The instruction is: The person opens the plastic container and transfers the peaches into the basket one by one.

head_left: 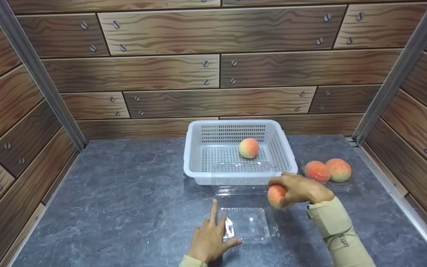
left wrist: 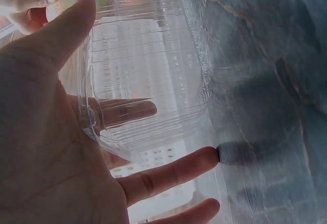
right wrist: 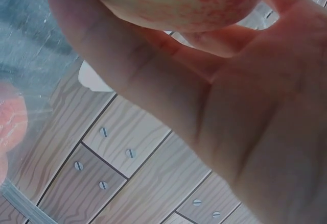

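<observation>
A clear plastic clamshell box [head_left: 248,222] lies unfolded on the table, its raised lid [head_left: 241,168] standing in front of the white basket. My left hand [head_left: 209,235] rests at the box's left side, fingers spread and fairly straight; in the left wrist view its thumb and fingers lie along the clear wall [left wrist: 148,66]. With curled fingers and thumb my right hand [head_left: 297,187] holds a red-and-yellow peach [head_left: 277,195] just above the box's right back corner. In the right wrist view the peach [right wrist: 194,2] fills the top, partly cut off by the frame.
Behind the box stands a white slotted basket [head_left: 189,159] with one peach [head_left: 248,148] inside. To its right, two peaches [head_left: 339,170] sit side by side under or in clear plastic. Wood-patterned walls [head_left: 213,70] enclose the dark grey tabletop [head_left: 132,193] at the back and sides.
</observation>
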`<state>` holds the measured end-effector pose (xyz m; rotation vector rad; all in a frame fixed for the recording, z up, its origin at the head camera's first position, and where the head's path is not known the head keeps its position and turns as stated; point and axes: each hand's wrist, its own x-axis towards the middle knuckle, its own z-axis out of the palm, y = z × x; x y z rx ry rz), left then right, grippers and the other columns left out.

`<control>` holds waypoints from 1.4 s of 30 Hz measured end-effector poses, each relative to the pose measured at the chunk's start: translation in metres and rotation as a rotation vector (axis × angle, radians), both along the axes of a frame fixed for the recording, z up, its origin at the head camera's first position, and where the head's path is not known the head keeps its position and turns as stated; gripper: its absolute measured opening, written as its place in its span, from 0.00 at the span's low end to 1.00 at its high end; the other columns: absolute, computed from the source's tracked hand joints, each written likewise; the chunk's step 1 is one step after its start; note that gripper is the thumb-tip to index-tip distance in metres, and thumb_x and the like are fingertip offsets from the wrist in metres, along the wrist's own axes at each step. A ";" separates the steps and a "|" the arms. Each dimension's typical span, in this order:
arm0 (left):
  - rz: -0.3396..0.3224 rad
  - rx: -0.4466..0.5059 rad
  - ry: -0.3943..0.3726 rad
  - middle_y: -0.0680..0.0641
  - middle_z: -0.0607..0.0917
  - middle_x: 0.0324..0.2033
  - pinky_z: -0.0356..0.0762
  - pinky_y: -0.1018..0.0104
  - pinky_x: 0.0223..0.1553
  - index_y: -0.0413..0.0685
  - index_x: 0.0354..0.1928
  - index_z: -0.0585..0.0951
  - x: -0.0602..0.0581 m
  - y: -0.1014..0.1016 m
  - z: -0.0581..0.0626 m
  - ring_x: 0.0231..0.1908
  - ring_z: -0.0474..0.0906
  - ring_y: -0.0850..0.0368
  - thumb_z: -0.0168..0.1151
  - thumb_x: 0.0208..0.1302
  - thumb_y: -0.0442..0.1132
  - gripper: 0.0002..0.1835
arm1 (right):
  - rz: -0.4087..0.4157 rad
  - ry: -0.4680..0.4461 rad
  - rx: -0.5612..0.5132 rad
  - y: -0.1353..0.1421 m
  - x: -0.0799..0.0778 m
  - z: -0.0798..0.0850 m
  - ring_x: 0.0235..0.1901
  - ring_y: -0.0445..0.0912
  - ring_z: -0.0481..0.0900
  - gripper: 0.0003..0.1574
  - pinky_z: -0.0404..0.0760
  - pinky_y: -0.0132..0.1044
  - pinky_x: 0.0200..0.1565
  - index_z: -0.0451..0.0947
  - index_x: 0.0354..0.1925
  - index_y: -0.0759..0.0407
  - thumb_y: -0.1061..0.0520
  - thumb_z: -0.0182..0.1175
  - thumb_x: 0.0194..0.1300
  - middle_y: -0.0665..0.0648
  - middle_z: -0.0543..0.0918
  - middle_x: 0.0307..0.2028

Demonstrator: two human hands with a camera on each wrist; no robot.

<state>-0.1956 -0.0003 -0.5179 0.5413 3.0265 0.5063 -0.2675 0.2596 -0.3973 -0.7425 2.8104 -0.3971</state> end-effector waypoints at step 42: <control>-0.004 -0.023 0.005 0.39 0.45 0.69 0.74 0.43 0.38 0.47 0.64 0.67 -0.001 -0.001 0.002 0.50 0.71 0.38 0.46 0.47 0.75 0.49 | -0.056 -0.031 0.016 0.016 -0.006 0.021 0.42 0.51 0.71 0.36 0.71 0.49 0.43 0.75 0.52 0.55 0.58 0.68 0.39 0.56 0.76 0.42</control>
